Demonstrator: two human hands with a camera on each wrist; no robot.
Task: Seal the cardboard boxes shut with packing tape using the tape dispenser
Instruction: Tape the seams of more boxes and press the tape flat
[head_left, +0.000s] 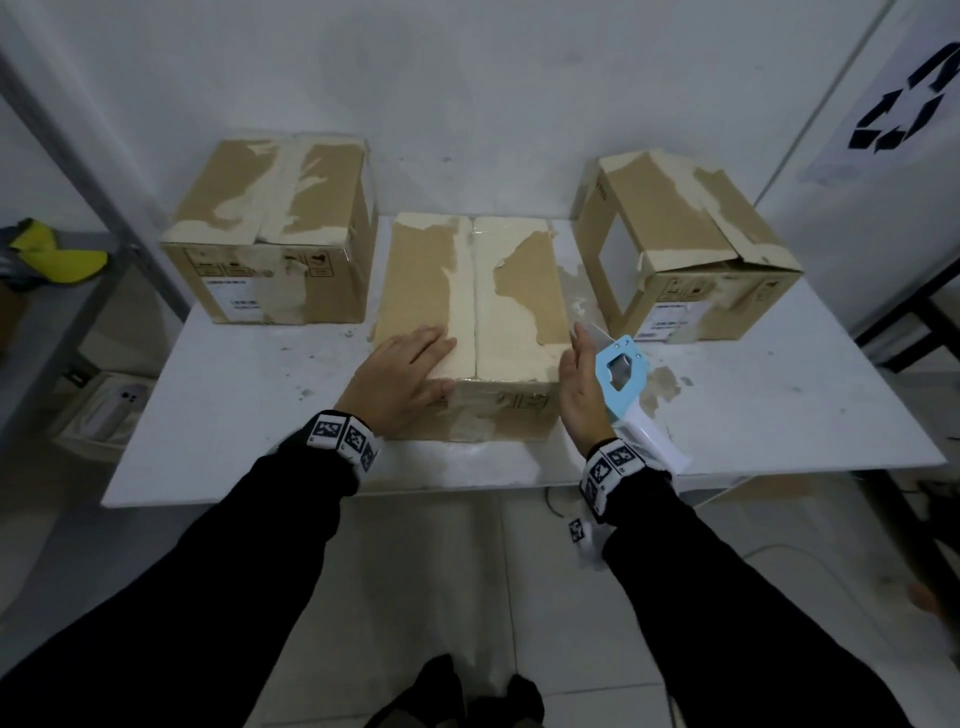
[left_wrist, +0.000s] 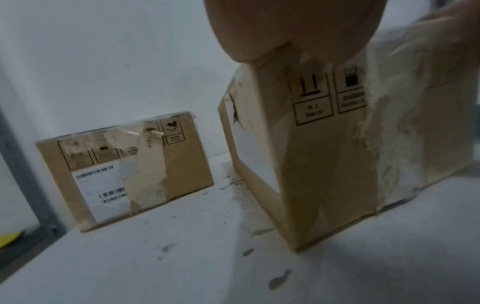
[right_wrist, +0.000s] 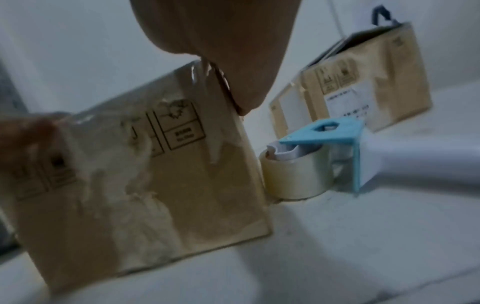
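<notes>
Your left hand lies flat on the near left corner of the middle box, fingers straight, pressing the flap down, thumb over the front edge. Your right hand is flat against the box's right side, fingers straight, holding nothing. So both grips are open.

The tape dispenser lies on the bench just beside your right hand, between the middle box and the right box. In the right wrist view its clear tape roll touches or nearly touches the middle box's side; can't tell which.

Middle box: flaps closed, centre seam visible, glossy film on the front face looks like tape. Left box looks closed. Right box still has a flap lifted and a cut-out in its side.

Handling, my guess: the boxes are light and stiff but worn, surface paper torn off in patches, so tape may bond poorly there. Press hard. Hold flaps near the seam, not the cut-out side.

Take the dispenser by its white handle, not the blue frame; the cutter end is likely sharp.
</notes>
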